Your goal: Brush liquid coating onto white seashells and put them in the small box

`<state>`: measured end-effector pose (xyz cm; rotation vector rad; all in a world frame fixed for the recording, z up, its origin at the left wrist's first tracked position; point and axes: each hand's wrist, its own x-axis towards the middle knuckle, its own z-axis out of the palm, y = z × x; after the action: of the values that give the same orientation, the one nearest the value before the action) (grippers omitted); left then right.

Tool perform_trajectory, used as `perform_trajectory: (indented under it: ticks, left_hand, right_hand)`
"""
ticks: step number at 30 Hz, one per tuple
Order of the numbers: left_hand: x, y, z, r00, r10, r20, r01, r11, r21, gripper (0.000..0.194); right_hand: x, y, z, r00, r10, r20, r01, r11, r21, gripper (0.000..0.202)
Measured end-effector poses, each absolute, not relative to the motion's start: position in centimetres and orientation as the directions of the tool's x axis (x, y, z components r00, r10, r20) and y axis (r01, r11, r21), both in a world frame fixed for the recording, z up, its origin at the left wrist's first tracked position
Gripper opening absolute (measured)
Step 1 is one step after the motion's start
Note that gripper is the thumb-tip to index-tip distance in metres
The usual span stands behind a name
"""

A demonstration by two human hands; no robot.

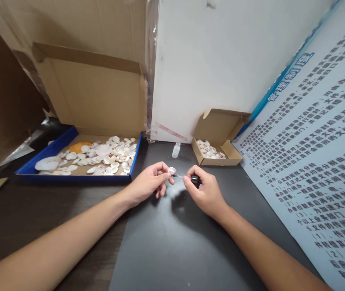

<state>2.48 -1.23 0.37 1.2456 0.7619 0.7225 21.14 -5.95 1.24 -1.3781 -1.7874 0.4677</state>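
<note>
Between its thumb and fingers, my left hand [155,180] pinches a small striped shell [172,171] above the dark mat. Facing it, my right hand [204,189] grips the black cap [195,180] of a thin brush applicator. The applicator's stem [180,176] points left, its tip at or very near the shell; contact is too small to tell. Behind the hands stands a small bottle [176,150] upright and uncapped, with whitish contents.
A blue-edged box [75,177] full of shells lies open at left, lid raised. A smaller cardboard box [221,161] with shells stands at back right. A white panel [202,60] rises behind, and a printed poster [320,161] slants along the right.
</note>
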Motion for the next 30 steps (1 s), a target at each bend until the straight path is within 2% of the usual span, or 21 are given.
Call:
perform_trajectory:
  ticks: [4,10,16,30]
  left_hand:
    - [2.47,-1.25,0.31,0.549,0.827,-0.121,-0.043,0.173,0.984,0.032]
    - [2.39,-1.31,0.39,0.541,0.831,-0.126,-0.054,0.184,0.981,0.028]
    - [2.30,-1.16,0.29,0.552,0.822,-0.142,-0.053,0.204,0.977,0.024]
    - [2.13,-1.07,-0.15,0.555,0.822,-0.128,-0.058,0.192,0.980,0.025]
  right_hand:
    - [21.24,-5.86,1.11,0.008,0.928,0.373,0.644,0.281,-0.712,0.018]
    - [21.20,-5.97,1.19,-0.067,0.922,0.380,0.618,0.337,-0.710,0.018]
    - [21.32,-5.81,1.26,0.018,0.924,0.383,0.649,0.281,-0.707,0.018]
    - [21.21,-6.24,1.06,-0.101,0.933,0.345,0.610,0.332,-0.719,0.019]
